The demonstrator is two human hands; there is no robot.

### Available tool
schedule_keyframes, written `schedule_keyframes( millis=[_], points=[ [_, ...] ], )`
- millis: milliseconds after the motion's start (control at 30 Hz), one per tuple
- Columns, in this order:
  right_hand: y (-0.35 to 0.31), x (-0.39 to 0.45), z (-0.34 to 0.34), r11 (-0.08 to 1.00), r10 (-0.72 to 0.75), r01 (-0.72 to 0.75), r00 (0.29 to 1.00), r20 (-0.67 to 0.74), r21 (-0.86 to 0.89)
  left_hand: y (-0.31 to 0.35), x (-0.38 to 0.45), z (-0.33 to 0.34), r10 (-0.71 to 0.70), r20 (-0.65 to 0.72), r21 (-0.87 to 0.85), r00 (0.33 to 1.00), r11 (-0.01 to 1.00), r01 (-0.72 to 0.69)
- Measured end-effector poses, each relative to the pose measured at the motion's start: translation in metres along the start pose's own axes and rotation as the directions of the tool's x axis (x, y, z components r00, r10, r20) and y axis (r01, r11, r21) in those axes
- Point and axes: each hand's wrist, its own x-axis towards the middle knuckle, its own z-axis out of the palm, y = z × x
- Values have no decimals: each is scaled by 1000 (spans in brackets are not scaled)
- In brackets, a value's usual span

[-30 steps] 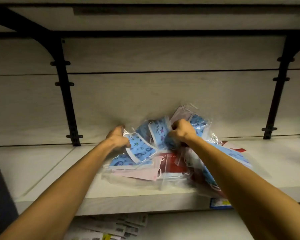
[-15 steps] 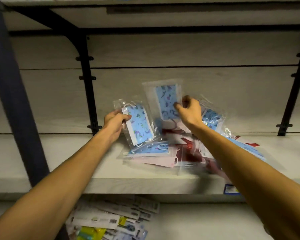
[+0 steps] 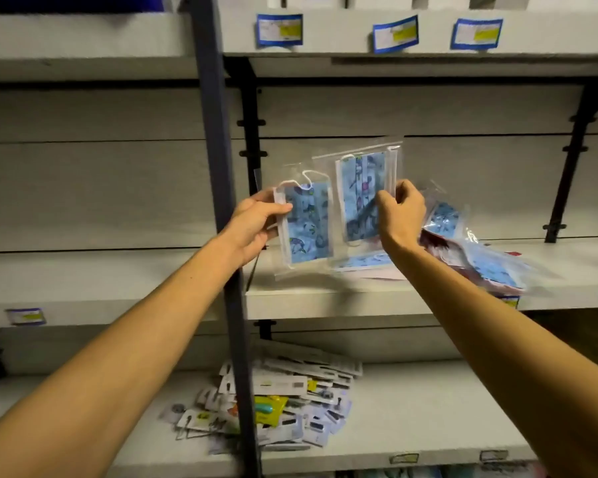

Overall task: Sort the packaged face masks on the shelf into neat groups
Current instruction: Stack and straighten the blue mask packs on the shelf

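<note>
Blue mask packet [image 3: 306,225] pinched in left grip [image 3: 252,225], second packet [image 3: 363,194] pinched in right grip [image 3: 399,212]

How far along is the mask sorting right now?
Early. Done: no neat group shows on the shelf yet. In hand: the left hand holds one blue patterned pack, the right hand pinches another, both lifted. Left: the mixed pile of blue, pink and red packs lies jumbled.
</note>
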Motion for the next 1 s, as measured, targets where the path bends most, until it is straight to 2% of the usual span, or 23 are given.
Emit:
schedule_keyframes(
  millis=[100, 233, 367, 533, 667, 800, 933, 1000],
  points=[
    [-23, -51, 34, 1000, 7, -8, 999, 37, 24, 15, -43, -34, -8, 70, 68, 997, 998, 4],
    [-32, -115, 78, 1000, -22, 21, 999, 43, 21, 30, -75, -84, -14, 72, 98, 997, 995, 7],
    [-22, -176, 136, 999, -30, 27, 987, 156, 18, 43, -89, -161, -22, -102, 132, 995, 991, 36],
    [-5, -221, 225, 997, -50, 33, 964, 260, 70, 33, -87, -261, -24, -343, 147, 939, 986, 79],
    [2, -221, 304, 998, -52, 36, 889, 455, 45, 32, -75, -336, -9, -520, 136, 854, 986, 94],
    [9, -201, 386, 996, 21, 30, 851, 524, -89, 42, -47, -403, 5, -661, 136, 750, 984, 113],
    [25, -185, 457, 986, 134, -35, 743, 656, -162, 56, -8, -460, -80, -656, 104, 750, 975, 196],
    [32, -180, 490, 974, 224, -136, 676, 702, -180, 55, 7, -484, -133, -646, 134, 752, 949, 284]
  ],
)
